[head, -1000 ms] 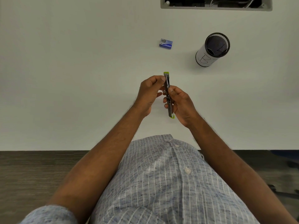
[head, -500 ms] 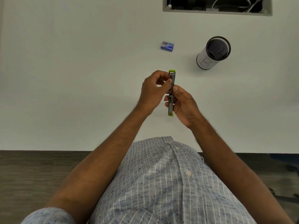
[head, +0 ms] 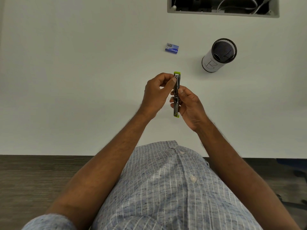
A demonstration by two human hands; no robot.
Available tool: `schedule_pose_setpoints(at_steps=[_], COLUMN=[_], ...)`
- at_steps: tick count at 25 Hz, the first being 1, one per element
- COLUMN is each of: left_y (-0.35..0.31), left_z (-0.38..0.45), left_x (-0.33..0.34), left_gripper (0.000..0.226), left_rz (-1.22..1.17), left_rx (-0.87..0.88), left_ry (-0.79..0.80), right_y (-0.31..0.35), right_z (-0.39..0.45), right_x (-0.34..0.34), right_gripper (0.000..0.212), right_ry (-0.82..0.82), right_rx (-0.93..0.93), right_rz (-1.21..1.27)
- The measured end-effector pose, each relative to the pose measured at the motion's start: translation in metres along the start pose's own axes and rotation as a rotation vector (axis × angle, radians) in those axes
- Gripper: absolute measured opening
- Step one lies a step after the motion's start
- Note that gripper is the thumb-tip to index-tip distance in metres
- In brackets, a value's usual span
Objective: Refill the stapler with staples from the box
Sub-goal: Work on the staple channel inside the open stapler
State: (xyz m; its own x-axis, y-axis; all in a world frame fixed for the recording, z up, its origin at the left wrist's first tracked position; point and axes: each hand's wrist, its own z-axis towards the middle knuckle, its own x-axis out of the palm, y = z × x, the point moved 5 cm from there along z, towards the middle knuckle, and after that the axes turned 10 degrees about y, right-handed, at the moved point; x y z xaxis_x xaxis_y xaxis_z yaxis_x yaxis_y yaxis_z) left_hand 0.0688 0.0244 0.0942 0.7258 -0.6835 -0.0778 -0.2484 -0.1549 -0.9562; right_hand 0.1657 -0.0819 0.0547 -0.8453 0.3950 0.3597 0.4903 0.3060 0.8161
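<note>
Both hands, left hand (head: 157, 92) and right hand (head: 188, 103), were clamped on the stapler (head: 176, 94), seemingly being opened; staples from the box (head: 172, 48) would be needed next.

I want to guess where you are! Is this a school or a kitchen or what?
Probably an office desk. The white table has a cutout with cables in it, a mesh pen cup stands on it, and there is a staple box and a stapler in the hands.
</note>
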Motion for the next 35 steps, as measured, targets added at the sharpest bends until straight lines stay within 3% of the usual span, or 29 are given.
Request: schedule_pose_setpoints(at_steps=[6,14,16,19,21,26,28,33,35], left_y=[-0.002,0.012,0.019,0.038,0.052,0.069,0.072,0.077,0.079], left_z=[0.001,0.006,0.005,0.001,-0.003,-0.006,-0.006,-0.002,-0.003], left_x=[0.001,-0.003,-0.001,0.007,0.012,0.010,0.010,0.006,0.008], left_gripper=[0.020,0.018,0.019,0.023,0.026,0.034,0.037,0.037,0.039], left_rz=[0.082,-0.249,-0.458,-0.895,-0.994,-0.998,-0.966,-0.917,-0.888], left_rx=[0.022,-0.102,-0.159,-0.339,-0.444,-0.528,-0.530,-0.541,-0.557], left_ry=[0.018,0.144,0.185,0.192,0.157,0.106,0.117,0.109,0.114], right_y=[0.003,0.012,0.023,0.039,0.037,0.035,0.029,0.028,0.022], right_z=[-0.001,-0.005,-0.011,-0.023,-0.024,-0.022,-0.021,-0.023,-0.018], right_x=[-0.004,-0.007,-0.003,0.010,0.018,0.024,0.022,0.023,0.020], right_gripper=[0.038,0.022,0.022,0.021,0.022,0.023,0.024,0.024,0.025], right_ry=[-0.003,-0.061,-0.176,-0.336,-0.316,-0.323,-0.283,-0.280,-0.249], right_rx=[-0.018,-0.110,-0.241,-0.469,-0.416,-0.358,-0.278,-0.330,-0.235], right_rz=[-0.105,-0.274,-0.490,-1.010,-1.265,-1.514,-1.539,-1.495,-1.546])
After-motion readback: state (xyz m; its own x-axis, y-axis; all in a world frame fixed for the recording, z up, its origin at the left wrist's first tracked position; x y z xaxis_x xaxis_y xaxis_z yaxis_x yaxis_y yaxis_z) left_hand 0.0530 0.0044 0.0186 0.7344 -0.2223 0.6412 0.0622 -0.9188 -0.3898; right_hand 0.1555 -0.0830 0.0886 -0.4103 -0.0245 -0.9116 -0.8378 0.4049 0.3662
